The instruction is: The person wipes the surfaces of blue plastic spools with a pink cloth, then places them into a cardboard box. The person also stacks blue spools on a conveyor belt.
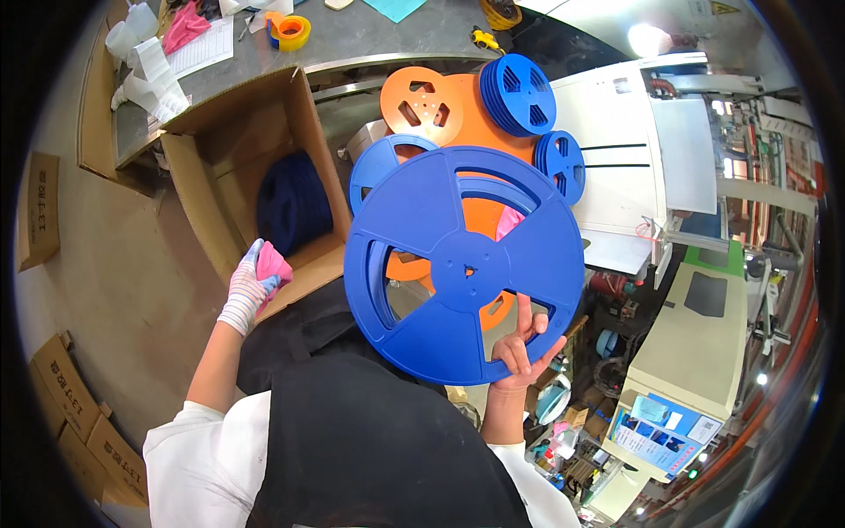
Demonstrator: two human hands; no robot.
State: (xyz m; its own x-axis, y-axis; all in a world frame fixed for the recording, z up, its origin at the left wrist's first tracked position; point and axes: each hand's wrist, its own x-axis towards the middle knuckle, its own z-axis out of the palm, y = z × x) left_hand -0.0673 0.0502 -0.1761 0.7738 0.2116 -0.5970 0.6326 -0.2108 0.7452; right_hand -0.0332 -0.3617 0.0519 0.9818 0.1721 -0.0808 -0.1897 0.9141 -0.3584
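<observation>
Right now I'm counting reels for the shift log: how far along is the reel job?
Blue reels already stand inside the cardboard box. In hand: the right hand holds up a large blue reel, while the gloved left hand holds a pink cloth. Left: orange reels and blue reels stacked behind.

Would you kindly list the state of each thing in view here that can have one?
Right hand: bare, holding the large blue reel's rim.
Large blue reel: held up, empty, face toward the camera.
Left hand: gloved, gripping a pink cloth.
Cardboard box: open, dark blue reels inside.
Orange reels: empty, stacked behind.
Tape roll: lying flat on the bench.
</observation>
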